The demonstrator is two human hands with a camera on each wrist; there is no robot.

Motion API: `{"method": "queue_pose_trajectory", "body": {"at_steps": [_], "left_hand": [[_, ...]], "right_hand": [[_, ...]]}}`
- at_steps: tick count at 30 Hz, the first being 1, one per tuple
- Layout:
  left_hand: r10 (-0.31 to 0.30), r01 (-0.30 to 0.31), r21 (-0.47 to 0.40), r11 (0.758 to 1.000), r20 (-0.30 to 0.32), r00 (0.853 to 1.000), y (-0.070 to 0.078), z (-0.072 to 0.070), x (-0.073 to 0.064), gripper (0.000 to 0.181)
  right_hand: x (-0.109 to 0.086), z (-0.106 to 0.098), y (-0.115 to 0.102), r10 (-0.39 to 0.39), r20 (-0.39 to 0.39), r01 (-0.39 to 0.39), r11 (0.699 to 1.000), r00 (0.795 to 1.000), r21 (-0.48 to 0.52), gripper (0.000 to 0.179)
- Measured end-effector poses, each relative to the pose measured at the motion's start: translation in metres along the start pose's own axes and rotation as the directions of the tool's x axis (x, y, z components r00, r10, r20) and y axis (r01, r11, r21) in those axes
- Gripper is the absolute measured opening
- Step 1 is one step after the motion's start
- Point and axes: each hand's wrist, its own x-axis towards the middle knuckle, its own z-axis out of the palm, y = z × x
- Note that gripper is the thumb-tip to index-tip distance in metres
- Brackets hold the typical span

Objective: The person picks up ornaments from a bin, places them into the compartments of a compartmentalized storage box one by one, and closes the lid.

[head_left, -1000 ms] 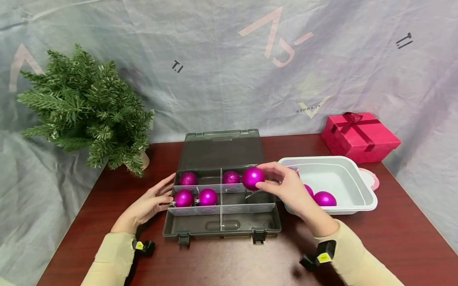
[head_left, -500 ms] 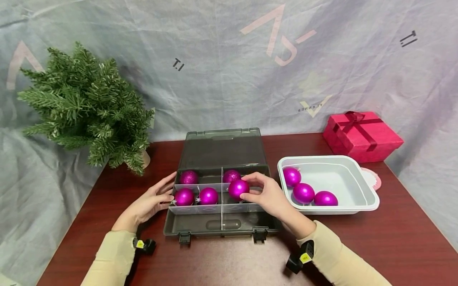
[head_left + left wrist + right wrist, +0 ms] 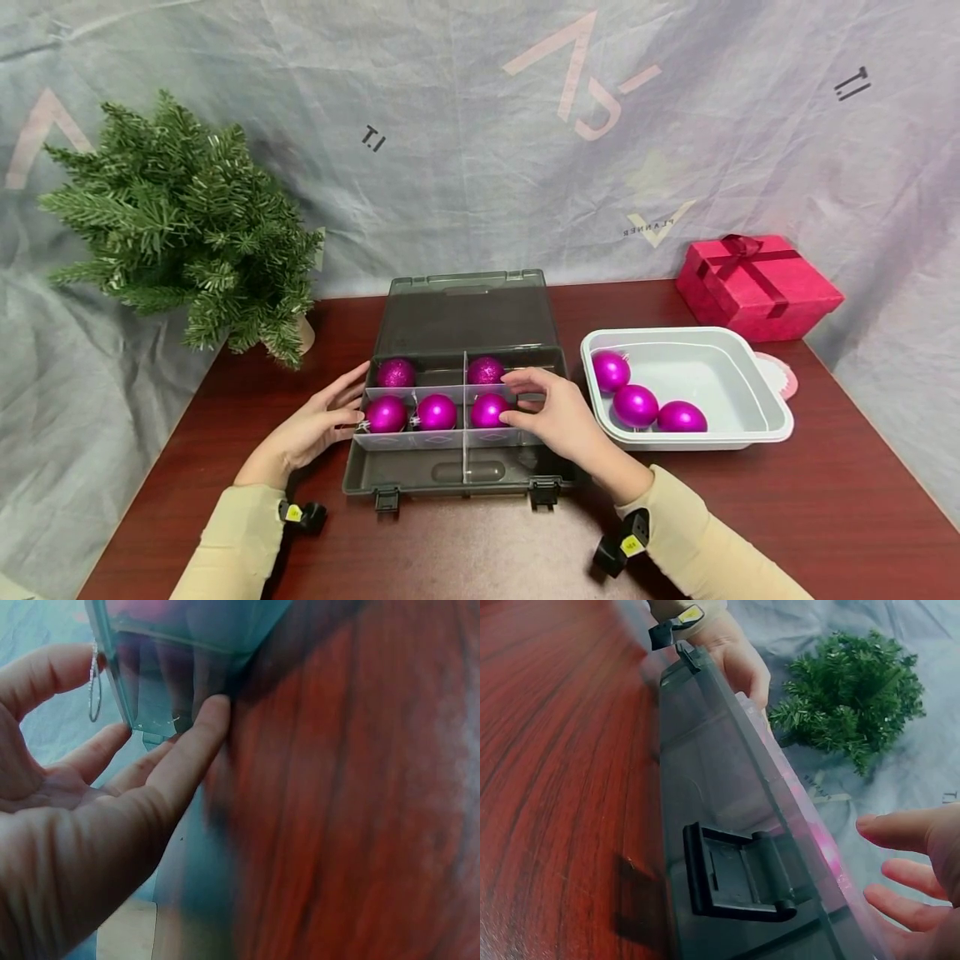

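Note:
A grey see-through compartment box [image 3: 405, 471] lies with its lid [image 3: 465, 315] raised at the back. Shiny magenta ball ornaments sit in its middle row, two on the left and one ornament [image 3: 490, 411] on the right; two glittery ornaments [image 3: 395, 373] are in the back row. My right hand [image 3: 558, 412] is over the box's right side, thumb beside the right middle ornament, fingers spread apart; whether it touches the ball I cannot tell. My left hand [image 3: 315, 429] rests against the box's left side, fingers extended, thumb near a string loop [image 3: 94, 684] at the rim.
To the right, a white tray [image 3: 712, 375] holds three magenta ornaments [image 3: 636, 406]. Behind it stands a red gift box [image 3: 759, 287] with a bow. A small artificial fir tree [image 3: 187, 233] is at the left. Two black latches [image 3: 543, 493] project from the compartment box's front edge.
My right hand carried a shiny ornament leftward and down into the right middle compartment; its fingers have since come off it. My left hand stayed in place.

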Motion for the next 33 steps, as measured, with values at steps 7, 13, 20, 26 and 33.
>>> {"method": "queue_pose_trajectory", "body": {"at_steps": [7, 13, 20, 26, 33], "left_hand": [[0.003, -0.003, -0.009, 1.000, 0.004, 1.000, 0.000, -0.001, 0.000, 0.086], [0.005, -0.005, -0.016, 1.000, 0.004, 1.000, -0.001, -0.002, -0.001, 0.085], [0.005, -0.006, -0.005, 1.000, -0.003, 1.000, 0.001, -0.001, -0.002, 0.084], [-0.004, 0.004, 0.019, 1.000, -0.002, 1.000, 0.001, 0.000, -0.002, 0.083], [0.000, 0.000, 0.017, 1.000, 0.005, 1.000, 0.001, 0.000, -0.001, 0.083]], "right_hand": [[-0.003, -0.005, -0.005, -0.001, 0.015, 0.001, 0.999, 1.000, 0.045, 0.039], [-0.007, -0.017, -0.010, -0.059, 0.004, 0.058, 0.992, 0.998, 0.113, 0.034], [-0.015, -0.047, -0.018, -0.144, 0.019, 0.138, 0.975, 0.989, 0.172, 0.033], [-0.023, -0.083, -0.018, -0.195, 0.013, 0.191, 0.970, 0.981, 0.148, 0.036], [-0.038, -0.136, -0.009, -0.161, -0.002, 0.161, 0.986, 0.987, 0.053, 0.039]]}}
